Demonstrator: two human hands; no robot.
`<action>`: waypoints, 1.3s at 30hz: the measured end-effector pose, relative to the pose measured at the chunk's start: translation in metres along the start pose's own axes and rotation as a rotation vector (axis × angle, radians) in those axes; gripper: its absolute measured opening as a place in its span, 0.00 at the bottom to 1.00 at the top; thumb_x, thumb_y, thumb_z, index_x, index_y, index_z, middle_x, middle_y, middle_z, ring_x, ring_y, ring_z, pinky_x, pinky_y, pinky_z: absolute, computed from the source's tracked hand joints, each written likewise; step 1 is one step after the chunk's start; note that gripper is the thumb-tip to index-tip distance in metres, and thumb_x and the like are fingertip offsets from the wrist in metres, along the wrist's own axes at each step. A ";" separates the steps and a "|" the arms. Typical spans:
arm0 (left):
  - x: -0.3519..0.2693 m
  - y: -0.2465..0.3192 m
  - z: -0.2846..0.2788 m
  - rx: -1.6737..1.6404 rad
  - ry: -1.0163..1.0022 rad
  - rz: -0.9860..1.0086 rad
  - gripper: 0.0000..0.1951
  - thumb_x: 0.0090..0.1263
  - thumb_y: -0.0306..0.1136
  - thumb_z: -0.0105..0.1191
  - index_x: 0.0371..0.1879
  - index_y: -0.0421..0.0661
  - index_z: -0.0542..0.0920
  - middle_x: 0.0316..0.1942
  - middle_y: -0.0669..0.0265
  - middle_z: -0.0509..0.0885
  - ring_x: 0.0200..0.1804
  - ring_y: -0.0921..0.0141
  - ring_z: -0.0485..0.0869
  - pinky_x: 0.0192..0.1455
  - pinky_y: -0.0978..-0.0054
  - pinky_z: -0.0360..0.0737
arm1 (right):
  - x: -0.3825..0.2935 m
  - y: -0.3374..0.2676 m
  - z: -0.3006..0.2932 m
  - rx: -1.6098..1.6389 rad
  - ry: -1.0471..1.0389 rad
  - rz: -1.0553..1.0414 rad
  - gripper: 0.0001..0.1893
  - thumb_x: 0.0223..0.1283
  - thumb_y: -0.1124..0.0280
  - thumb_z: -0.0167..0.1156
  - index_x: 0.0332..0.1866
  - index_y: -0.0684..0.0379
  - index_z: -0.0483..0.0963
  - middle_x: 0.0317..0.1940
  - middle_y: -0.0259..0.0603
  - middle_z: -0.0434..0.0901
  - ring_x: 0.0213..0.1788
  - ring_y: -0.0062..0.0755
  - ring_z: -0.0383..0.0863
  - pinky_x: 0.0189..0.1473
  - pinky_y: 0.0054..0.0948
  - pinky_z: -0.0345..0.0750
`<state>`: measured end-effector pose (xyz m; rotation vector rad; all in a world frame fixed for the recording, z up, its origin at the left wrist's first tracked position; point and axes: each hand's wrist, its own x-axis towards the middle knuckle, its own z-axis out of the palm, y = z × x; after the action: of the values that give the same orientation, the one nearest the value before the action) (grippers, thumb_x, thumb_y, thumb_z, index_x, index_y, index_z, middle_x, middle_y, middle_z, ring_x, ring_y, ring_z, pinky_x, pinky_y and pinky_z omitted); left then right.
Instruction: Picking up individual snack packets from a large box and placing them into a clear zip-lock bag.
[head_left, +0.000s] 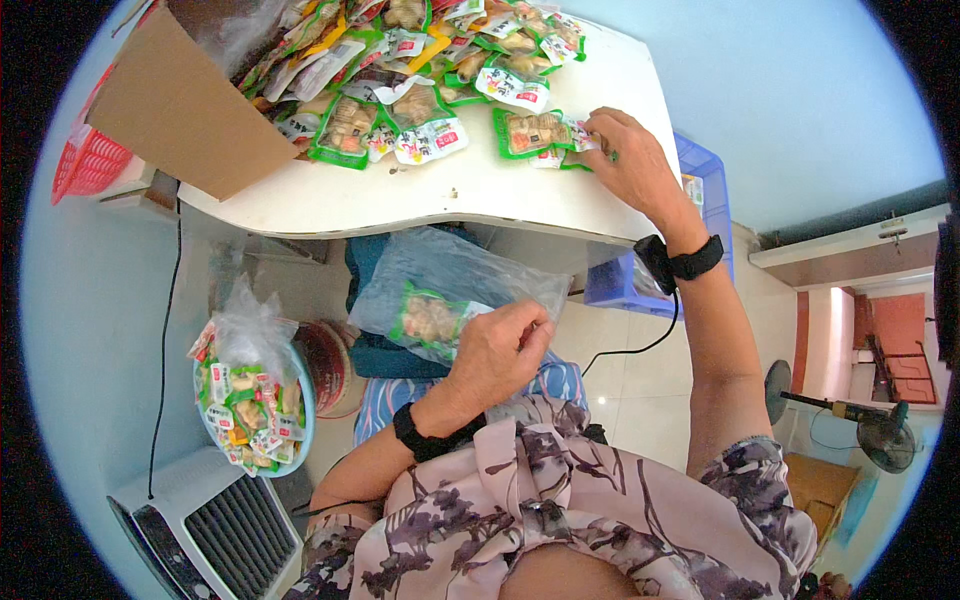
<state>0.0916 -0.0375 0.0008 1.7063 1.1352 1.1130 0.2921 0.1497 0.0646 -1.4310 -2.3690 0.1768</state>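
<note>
My left hand (495, 345) is over my lap, its fingers closed on the edge of a clear plastic bag (480, 262). Inside that bag lies a green-edged snack packet (429, 319), its end partly hidden by the hand. On the white table my right hand (634, 161) pinches the white end of a sealed snack packet (534, 133) with pale chunks showing through its window. Another packet (549, 159) lies partly under it. Beyond them spreads a heap of similar packets (420, 101), which bear writing.
A cardboard box (187, 112) lies tilted at the table's left, beside a red plastic basket (90, 169). A light-blue basin (306, 405) full of packets stands lower left, near a white appliance (217, 517) with a grille. A blue crate (716, 187) is right of the table. Fans (885, 439) stand far right.
</note>
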 end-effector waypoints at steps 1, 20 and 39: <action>0.000 0.001 0.000 0.000 -0.007 -0.014 0.04 0.64 0.26 0.58 0.29 0.40 0.78 0.21 0.58 0.79 0.21 0.65 0.79 0.25 0.69 0.74 | -0.005 0.002 0.000 -0.014 0.129 -0.090 0.14 0.55 0.70 0.64 0.45 0.65 0.78 0.46 0.51 0.81 0.46 0.48 0.82 0.50 0.39 0.78; -0.001 0.007 0.002 0.020 0.125 0.016 0.03 0.63 0.23 0.59 0.30 0.41 0.78 0.21 0.58 0.79 0.21 0.64 0.79 0.24 0.70 0.74 | -0.149 -0.038 -0.050 1.212 0.107 0.669 0.10 0.70 0.70 0.55 0.47 0.65 0.75 0.35 0.38 0.83 0.32 0.23 0.84 0.31 0.27 0.86; 0.000 0.020 0.010 0.226 0.212 0.171 0.08 0.62 0.23 0.58 0.40 0.41 0.82 0.28 0.54 0.83 0.27 0.59 0.84 0.29 0.67 0.79 | -0.173 -0.097 0.027 1.613 -0.135 0.736 0.10 0.71 0.72 0.54 0.53 0.61 0.75 0.40 0.30 0.82 0.34 0.12 0.76 0.33 0.14 0.71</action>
<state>0.1061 -0.0443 0.0158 1.9234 1.3054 1.3387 0.2738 -0.0460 0.0261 -1.1542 -0.8412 1.8181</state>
